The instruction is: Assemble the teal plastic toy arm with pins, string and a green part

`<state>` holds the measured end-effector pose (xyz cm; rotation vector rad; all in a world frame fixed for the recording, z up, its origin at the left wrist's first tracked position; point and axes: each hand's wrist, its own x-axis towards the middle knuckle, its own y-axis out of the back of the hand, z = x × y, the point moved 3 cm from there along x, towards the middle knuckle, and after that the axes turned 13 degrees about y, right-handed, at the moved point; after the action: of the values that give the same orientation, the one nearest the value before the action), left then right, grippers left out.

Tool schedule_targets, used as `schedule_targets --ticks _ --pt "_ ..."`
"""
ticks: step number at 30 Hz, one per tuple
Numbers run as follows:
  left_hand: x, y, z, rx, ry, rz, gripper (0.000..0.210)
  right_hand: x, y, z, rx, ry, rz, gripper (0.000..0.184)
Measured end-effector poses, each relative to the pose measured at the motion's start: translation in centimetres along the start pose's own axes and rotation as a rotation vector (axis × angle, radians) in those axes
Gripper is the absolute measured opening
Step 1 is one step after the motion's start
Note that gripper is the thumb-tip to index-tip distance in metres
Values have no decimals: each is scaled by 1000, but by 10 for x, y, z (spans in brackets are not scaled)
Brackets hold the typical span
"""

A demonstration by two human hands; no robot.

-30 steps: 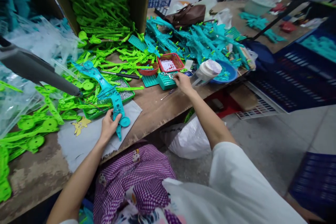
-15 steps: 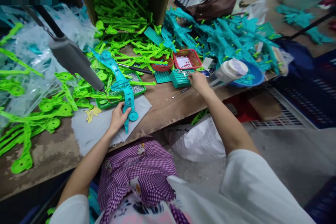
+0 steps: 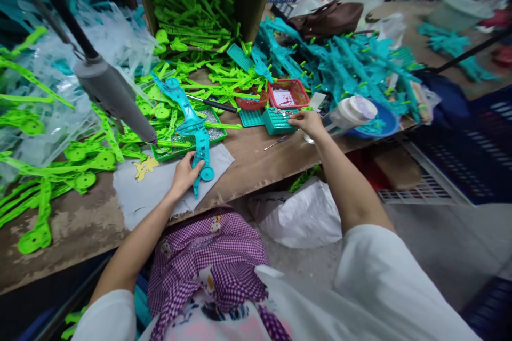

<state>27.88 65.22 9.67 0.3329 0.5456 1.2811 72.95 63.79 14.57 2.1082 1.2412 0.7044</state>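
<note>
My left hand (image 3: 187, 173) is closed around the lower end of a long turquoise plastic part (image 3: 201, 144), which has a round disc near its bottom. The part stretches up and away over a green tray (image 3: 216, 134) of small metal pieces. At the right, my right hand (image 3: 307, 122) has its fingers pinched together at the top of a small teal box (image 3: 276, 121) with small metal bits on it. What the fingertips hold, if anything, is too small to make out. A grey cloth (image 3: 160, 192) with a yellow cartoon figure lies under my left hand.
A grey hanging power screwdriver (image 3: 116, 96) points down left of the part. Green plastic arms (image 3: 80, 170) cover the left side. A red basket (image 3: 288, 93), a white bottle (image 3: 352, 112), a small screwdriver (image 3: 276, 142) and piled turquoise parts (image 3: 348, 64) lie to the right.
The view has shifted slightly. My right hand stays at the teal box, its fingers moved a little over the top. My left hand keeps hold of the turquoise part.
</note>
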Motion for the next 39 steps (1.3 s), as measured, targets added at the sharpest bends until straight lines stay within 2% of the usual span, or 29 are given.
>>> schedule_targets --ticks 4,10,13,15,17,19,22,24,29,32,35,39 --pt "2 0 -3 -7 -11 -3 39 -1 -2 -11 131 -58 -16 16" --pt "3 -1 -5 -26 -26 -5 40 -2 0 -21 77 -37 17 10" --pt "1 -2 -4 -33 -27 5 37 -20 -10 -47 102 31 61 11" --pt "1 -2 -2 -29 -24 17 34 -45 -33 -82 180 156 21 17" --pt "0 -3 -1 -17 -16 37 32 -75 -71 -123 270 305 -108 23" --pt "-1 -4 0 -13 -17 50 31 -101 -112 -160 333 433 -213 20" --pt "-3 -5 1 -13 -24 53 29 -120 -157 -192 256 528 -253 12" --pt "-3 -6 1 0 -24 58 28 -122 -172 -201 137 563 -261 11" --pt "-2 -7 -1 12 -43 45 29 -130 -180 -216 -200 610 -311 20" --pt "-2 -7 -1 1 -38 33 29 -137 -182 -223 -316 616 -298 23" --pt "-3 -6 1 -6 -33 28 27 -141 -182 -220 -260 599 -257 20" --pt "-4 -6 2 -15 -48 25 27 -142 -178 -207 51 459 -161 11"
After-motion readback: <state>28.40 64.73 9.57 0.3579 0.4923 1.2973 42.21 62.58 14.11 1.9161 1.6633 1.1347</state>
